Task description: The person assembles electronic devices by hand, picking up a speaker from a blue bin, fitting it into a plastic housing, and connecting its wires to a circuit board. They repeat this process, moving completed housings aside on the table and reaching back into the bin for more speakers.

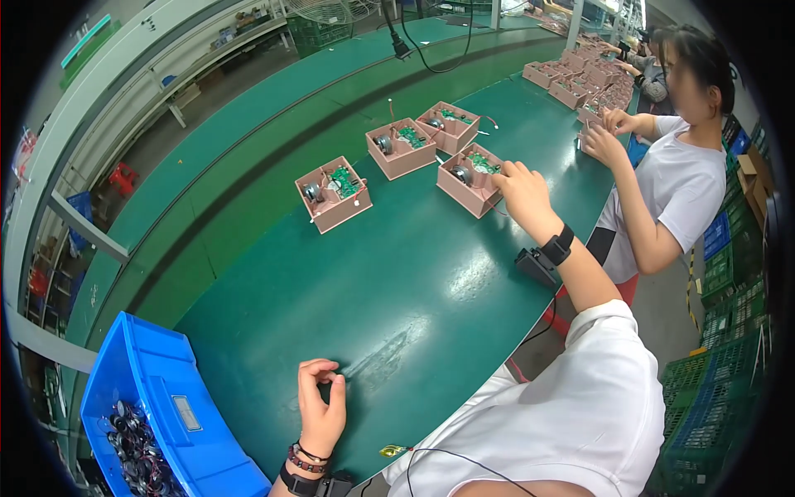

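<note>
My right hand (527,199) is at the near right corner of a pink open-topped box (476,199), its fingers bent over the rim. Inside that box are a green circuit board (482,161) and a round dark speaker-like part (461,174). Low on the table, my left hand (319,410) is closed, with thumb and fingertips almost meeting. A small dark spot shows at its thumb tip; I cannot make out what it is. Three similar boxes stand nearby: a left one (335,214), a middle one (406,161) and a far one (460,137).
A blue bin (178,373) of dark round wired parts stands at the left. A black device (537,267) sits at the table's right edge. Across to the right, a co-worker (675,182) handles another box. Many pink boxes (571,83) crowd the far end. A black plug (400,45) hangs above.
</note>
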The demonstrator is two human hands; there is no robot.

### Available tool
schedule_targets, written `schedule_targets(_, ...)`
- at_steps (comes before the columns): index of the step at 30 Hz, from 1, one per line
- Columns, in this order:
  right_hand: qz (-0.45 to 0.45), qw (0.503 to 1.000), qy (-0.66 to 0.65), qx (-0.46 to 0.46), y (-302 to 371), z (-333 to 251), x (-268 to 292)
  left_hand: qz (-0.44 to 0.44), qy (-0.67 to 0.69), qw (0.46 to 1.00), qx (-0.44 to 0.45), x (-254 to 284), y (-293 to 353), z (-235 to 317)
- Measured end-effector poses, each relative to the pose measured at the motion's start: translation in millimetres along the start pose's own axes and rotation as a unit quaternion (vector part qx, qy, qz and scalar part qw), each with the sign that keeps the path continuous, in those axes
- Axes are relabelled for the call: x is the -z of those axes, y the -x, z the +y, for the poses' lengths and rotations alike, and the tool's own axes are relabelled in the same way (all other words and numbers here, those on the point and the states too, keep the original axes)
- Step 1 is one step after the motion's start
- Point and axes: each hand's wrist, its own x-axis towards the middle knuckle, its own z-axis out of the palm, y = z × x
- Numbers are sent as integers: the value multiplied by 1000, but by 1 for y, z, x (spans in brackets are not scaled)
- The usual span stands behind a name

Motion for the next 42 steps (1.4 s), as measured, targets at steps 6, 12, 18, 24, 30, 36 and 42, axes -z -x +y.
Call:
schedule_targets(6,-6,997,45,64,-8,1,15,-41,18,999,-8,-3,6,8)
schedule_targets(12,176,975,-73,117,-27,-59,43,-43,-8,998,-42,-1,7,11)
schedule_targets(18,131,900,-303,284,-26,-181,25,42,-26,994,-102,7,10,12)
schedule_targets(24,139,829,-417,345,-29,-245,20,73,-66,988,-120,8,12,20)
schedule_targets(30,78,732,-522,431,-22,-265,19,57,-46,994,-86,12,12,19)
schedule_targets(36,-58,680,-586,437,-19,-262,-1,34,-4,999,-23,16,9,15)
schedule_targets(42,-137,662,-597,431,-14,-263,-8,29,48,998,16,20,4,5)
